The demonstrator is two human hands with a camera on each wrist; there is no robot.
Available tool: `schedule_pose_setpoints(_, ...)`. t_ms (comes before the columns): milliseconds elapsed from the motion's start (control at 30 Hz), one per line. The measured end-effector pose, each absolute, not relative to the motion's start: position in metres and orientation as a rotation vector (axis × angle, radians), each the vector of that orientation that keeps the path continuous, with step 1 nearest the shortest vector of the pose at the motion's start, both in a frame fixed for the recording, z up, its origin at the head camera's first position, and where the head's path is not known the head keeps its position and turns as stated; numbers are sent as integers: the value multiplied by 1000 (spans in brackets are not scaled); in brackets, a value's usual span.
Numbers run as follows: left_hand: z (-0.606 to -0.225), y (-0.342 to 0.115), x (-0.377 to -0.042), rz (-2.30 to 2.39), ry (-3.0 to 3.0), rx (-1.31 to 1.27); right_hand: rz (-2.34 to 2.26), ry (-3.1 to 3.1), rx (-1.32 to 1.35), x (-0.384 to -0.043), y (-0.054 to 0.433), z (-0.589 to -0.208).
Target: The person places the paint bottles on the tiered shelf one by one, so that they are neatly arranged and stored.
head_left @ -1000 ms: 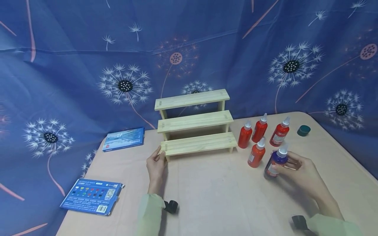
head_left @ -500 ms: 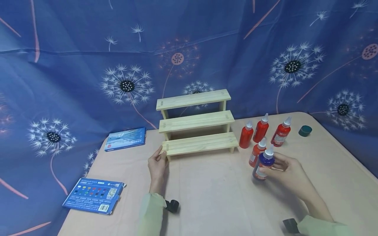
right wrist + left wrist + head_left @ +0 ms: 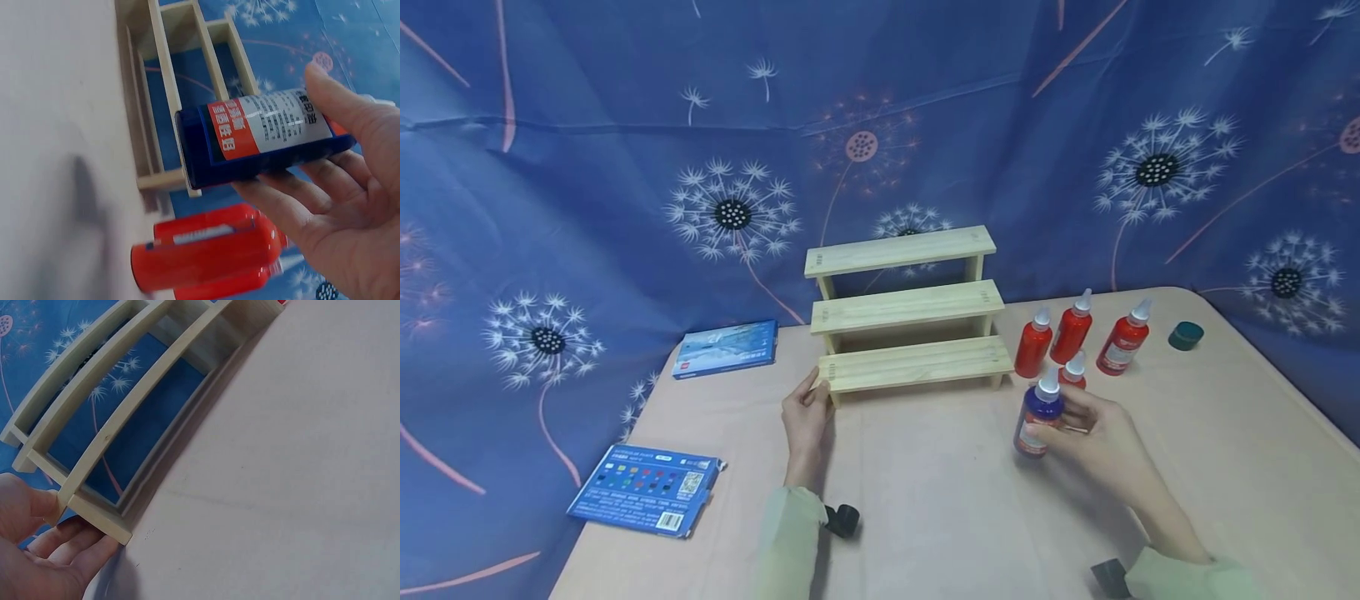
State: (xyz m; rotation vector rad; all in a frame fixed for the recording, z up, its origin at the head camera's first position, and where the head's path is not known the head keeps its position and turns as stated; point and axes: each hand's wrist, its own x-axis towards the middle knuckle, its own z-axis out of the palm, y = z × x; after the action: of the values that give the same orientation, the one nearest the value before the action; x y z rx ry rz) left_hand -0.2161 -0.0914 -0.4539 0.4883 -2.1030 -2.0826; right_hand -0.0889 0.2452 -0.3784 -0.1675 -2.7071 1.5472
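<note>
My left hand grips the front left end of a three-tier wooden step shelf. In the left wrist view, the thumb lies at the board's end and the fingers are at the leg below. With my right hand I hold a blue squeeze bottle with a pointed white cap, upright above the table. Its orange and white label shows in the right wrist view, thumb on one side and fingers on the other. Several red squeeze bottles stand right of the shelf; the blue one partly hides the nearest.
At the left lie two flat blue boxes, one with a landscape picture, the other with colour swatches. A dark green round lid or jar sits at the back right. A blue dandelion-print cloth hangs behind the table.
My right hand has carried the blue bottle leftward, past the front of the nearest red bottle, toward the shelf. My left hand stays on the shelf's left end.
</note>
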Motion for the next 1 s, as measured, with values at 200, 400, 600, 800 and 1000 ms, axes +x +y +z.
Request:
schedule_pose_setpoints(200,-454,-92,-218,-2088,-2092,490,1561,-2638,-126,-98,232,-378)
schedule_pose_setpoints(400,-454,-92,-218,-2060,-2111,504,1569,-2552,-90,-109,220,-376)
schedule_pose_setpoints(600,-454,-93,-217,-2061,-2112,492,1583,-2501,-137,-124,209,-373)
schedule_pose_setpoints(800,-456,-93,-218,-2097,-2095,480,1601,-2490,-179,-139,202,-368)
schedule_pose_setpoints(1000,-455,-93,-218,-2093,-2069,486,1608,-2447,-182,-157,195,-364)
